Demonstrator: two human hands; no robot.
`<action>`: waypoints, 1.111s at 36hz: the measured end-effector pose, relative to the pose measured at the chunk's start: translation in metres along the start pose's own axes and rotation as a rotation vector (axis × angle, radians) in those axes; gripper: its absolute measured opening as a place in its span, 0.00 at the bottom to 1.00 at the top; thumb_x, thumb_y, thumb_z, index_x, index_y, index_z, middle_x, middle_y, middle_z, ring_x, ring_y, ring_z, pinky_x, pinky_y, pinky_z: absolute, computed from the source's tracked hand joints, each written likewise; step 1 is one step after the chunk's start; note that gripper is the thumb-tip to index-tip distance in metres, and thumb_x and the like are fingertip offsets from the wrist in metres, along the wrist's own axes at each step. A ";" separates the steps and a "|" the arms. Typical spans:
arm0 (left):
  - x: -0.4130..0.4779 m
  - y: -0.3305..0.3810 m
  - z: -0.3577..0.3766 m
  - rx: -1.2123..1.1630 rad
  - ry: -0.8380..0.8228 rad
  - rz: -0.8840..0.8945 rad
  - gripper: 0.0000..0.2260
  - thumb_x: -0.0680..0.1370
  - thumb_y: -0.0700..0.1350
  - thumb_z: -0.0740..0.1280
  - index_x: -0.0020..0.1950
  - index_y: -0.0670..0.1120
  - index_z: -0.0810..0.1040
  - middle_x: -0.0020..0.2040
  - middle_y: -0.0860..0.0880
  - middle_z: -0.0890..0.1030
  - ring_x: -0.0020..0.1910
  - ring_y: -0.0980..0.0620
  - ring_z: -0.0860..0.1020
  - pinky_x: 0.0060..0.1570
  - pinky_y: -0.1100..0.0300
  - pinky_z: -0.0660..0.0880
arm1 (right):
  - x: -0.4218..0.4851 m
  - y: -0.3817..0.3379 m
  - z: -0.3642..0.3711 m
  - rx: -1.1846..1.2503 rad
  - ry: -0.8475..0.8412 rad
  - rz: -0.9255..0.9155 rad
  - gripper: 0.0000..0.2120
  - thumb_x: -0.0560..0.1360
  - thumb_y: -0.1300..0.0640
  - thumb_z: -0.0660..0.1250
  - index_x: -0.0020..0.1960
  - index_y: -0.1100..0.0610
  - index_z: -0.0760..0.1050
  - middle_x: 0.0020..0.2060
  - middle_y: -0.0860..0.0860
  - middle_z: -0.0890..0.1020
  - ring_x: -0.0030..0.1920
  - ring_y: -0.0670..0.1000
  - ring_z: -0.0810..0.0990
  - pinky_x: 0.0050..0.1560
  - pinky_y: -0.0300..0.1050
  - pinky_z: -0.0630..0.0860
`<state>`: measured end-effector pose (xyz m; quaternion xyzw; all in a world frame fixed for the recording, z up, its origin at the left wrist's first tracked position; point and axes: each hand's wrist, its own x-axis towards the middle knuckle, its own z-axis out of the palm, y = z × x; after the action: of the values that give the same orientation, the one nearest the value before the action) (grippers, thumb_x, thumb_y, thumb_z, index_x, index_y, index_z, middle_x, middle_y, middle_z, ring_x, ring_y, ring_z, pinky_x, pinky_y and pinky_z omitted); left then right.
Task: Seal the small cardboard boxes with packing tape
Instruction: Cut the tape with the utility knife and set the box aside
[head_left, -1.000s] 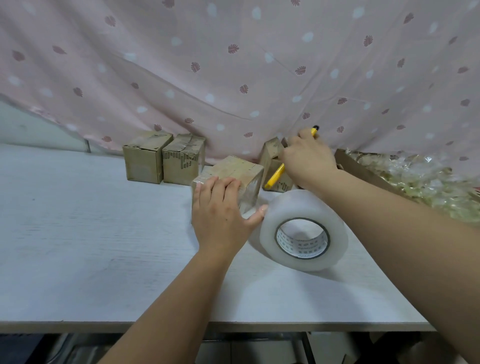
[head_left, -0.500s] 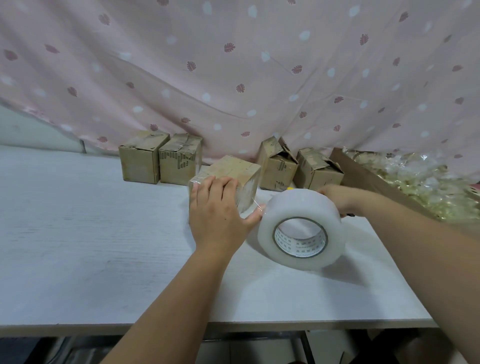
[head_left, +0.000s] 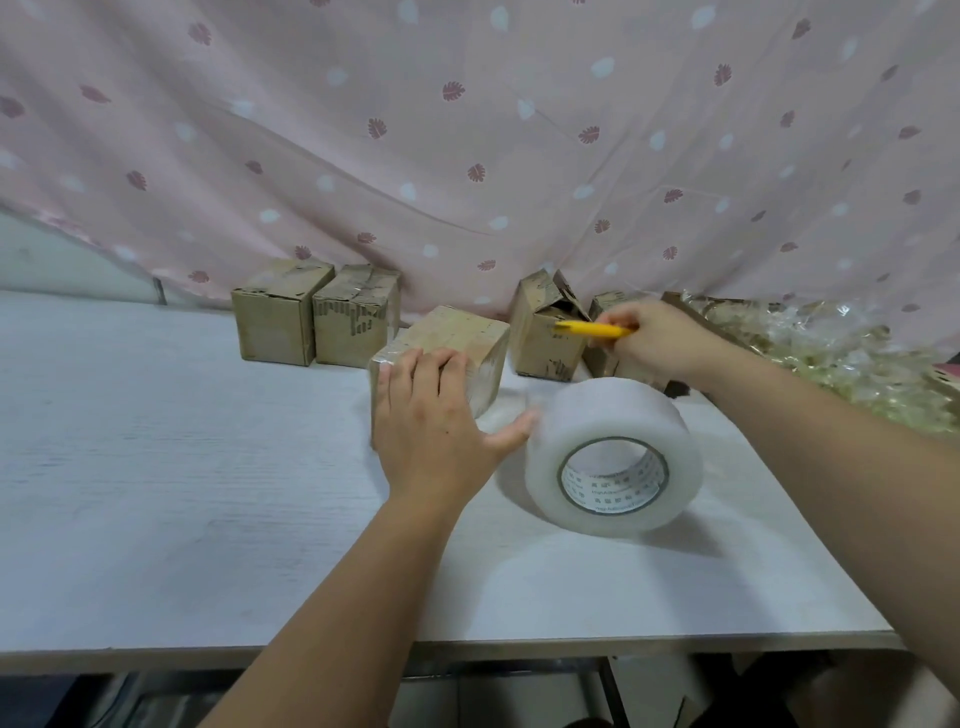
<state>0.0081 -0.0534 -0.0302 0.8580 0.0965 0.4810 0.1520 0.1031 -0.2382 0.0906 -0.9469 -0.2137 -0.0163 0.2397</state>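
The head camera looks down on a white table (head_left: 156, 467). The left hand (head_left: 431, 421) lies flat on the near side of a small cardboard box (head_left: 457, 335) that stands in the middle of the table, a little turned. Its four fingers are straight and together and reach up to the top edge, and the thumb is spread to the right, its tip just beside the roll of clear packing tape (head_left: 613, 415). This hand rests on the box but does not grip round it. The roll stands on its edge just right of the box, its hole toward the camera. Whether a strip of tape runs from roll to box cannot be told, because this place is blurred. The right hand (head_left: 657, 338) is raised behind the roll, fingers curled round a yellow cutter (head_left: 592, 328) whose tip points left, in front of a box with open flaps (head_left: 540, 343). Another box (head_left: 605, 304) is partly hidden behind this hand. Two closed boxes (head_left: 280, 319) stand close side by side at the back left. At the right a brown carton (head_left: 675, 300) holds crumpled clear plastic bags (head_left: 831, 358). A pink curtain (head_left: 467, 130) with leaf print hangs behind all.
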 end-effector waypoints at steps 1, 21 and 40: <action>0.000 0.000 0.000 0.004 -0.006 0.006 0.38 0.65 0.72 0.60 0.55 0.41 0.80 0.54 0.45 0.81 0.60 0.41 0.76 0.68 0.46 0.62 | 0.002 -0.004 -0.002 0.022 0.009 -0.017 0.16 0.75 0.70 0.60 0.38 0.52 0.76 0.32 0.53 0.73 0.33 0.52 0.68 0.32 0.43 0.63; 0.000 0.001 -0.004 -0.041 -0.061 -0.022 0.34 0.66 0.67 0.61 0.56 0.42 0.81 0.56 0.46 0.81 0.62 0.42 0.75 0.66 0.41 0.67 | 0.010 -0.042 0.031 0.141 0.048 -0.003 0.15 0.74 0.69 0.57 0.37 0.52 0.73 0.47 0.58 0.82 0.50 0.56 0.80 0.45 0.47 0.75; -0.001 0.001 -0.004 -0.061 -0.058 -0.036 0.34 0.66 0.67 0.60 0.57 0.42 0.81 0.57 0.47 0.80 0.63 0.43 0.74 0.68 0.43 0.65 | -0.003 0.068 0.018 -0.158 -0.266 0.244 0.17 0.78 0.55 0.65 0.65 0.59 0.72 0.57 0.58 0.79 0.51 0.56 0.78 0.50 0.50 0.74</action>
<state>0.0041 -0.0543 -0.0283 0.8647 0.0926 0.4557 0.1896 0.1273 -0.2847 0.0439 -0.9755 -0.1251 0.1212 0.1344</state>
